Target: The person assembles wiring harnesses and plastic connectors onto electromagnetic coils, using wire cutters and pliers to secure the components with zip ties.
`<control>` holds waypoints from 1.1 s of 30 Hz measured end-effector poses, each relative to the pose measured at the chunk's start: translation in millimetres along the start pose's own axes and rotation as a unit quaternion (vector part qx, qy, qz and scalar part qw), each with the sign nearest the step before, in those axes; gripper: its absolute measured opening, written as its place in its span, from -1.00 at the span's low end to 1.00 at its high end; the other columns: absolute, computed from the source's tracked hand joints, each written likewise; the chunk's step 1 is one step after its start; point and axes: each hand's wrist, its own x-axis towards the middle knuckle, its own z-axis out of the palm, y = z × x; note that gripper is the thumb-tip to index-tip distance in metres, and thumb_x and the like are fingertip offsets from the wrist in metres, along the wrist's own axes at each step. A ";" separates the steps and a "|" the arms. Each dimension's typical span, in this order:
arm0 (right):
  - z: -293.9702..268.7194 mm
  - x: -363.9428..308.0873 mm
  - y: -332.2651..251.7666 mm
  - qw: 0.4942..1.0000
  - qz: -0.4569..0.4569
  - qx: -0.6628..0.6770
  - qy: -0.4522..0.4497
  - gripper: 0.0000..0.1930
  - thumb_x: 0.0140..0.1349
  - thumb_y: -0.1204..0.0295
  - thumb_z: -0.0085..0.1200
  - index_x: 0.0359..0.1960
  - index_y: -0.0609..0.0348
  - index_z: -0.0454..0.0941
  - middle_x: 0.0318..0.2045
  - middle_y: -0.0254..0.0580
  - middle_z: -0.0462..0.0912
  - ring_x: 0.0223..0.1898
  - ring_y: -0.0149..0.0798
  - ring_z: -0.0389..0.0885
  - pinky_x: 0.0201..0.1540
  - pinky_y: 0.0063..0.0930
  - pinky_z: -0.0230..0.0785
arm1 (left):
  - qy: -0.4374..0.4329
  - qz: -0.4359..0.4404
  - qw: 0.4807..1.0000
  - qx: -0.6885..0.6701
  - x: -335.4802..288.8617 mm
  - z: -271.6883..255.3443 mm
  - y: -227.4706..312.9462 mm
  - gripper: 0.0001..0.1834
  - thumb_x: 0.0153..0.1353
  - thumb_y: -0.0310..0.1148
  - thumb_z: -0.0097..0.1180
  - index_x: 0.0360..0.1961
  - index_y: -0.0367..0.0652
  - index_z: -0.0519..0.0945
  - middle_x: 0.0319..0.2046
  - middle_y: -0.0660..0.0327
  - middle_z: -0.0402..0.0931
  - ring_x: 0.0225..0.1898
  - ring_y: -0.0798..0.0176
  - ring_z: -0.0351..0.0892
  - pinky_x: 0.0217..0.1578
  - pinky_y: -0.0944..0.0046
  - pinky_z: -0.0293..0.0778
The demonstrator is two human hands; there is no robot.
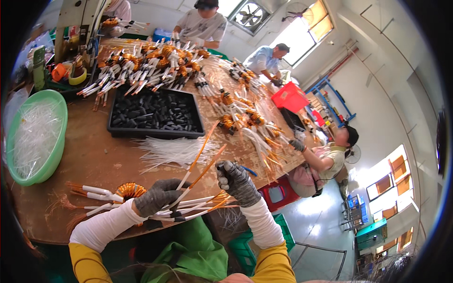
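My left hand, in a grey glove, is closed around the white-sleeved lead wires of a copper coil. Two of these leads slant up and away from it, their bare copper ends standing free. The copper-wound ring coil lies on the table just left of that hand, with frayed lead ends spreading further left. More white-sleeved leads stretch right beneath the hand. My right hand, also grey-gloved, is raised right of the lead tips with its fingers curled together. Whatever lies between those fingers, if anything, is too dark to make out.
A black tray of short black tubes stands ahead, with loose thin white tubes before it. At left is a green basin of clear strips. Coils heap at the far side. A co-worker sits at right; others work beyond.
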 end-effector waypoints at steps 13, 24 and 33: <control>-22.4 -10.0 -23.6 0.992 -0.069 0.103 -0.029 -0.74 0.18 0.39 -0.01 -0.12 0.20 0.43 -0.46 -0.33 0.44 -0.53 -0.49 0.37 -0.57 -0.68 0.25 | -0.029 0.091 0.994 0.046 4.6 -0.6 -9.1 -0.39 0.08 -0.39 0.14 0.18 -0.10 0.22 -0.20 0.24 0.47 -0.36 0.49 0.45 -0.36 0.47 0.46; -49.4 -28.0 -33.0 0.996 -0.072 0.039 0.029 -0.69 0.14 0.21 0.07 -0.25 0.20 0.46 -0.54 -0.38 0.44 -0.60 -0.54 0.39 -0.62 -0.72 0.23 | -0.033 0.143 0.979 0.144 1.0 9.9 -6.7 -0.41 0.14 -0.49 0.05 0.21 -0.08 0.19 -0.16 0.22 0.44 -0.36 0.50 0.43 -0.35 0.48 0.43; -31.4 -19.3 -38.9 0.986 -0.089 -0.079 0.115 -0.70 0.12 0.15 0.09 -0.47 0.14 0.45 -0.67 -0.41 0.41 -0.71 -0.53 0.34 -0.71 -0.70 0.17 | -0.055 0.145 0.960 0.235 1.3 9.0 -4.9 -0.55 0.08 -0.56 0.07 0.06 -0.13 0.41 -0.24 0.27 0.28 -0.29 0.43 0.34 -0.27 0.42 0.33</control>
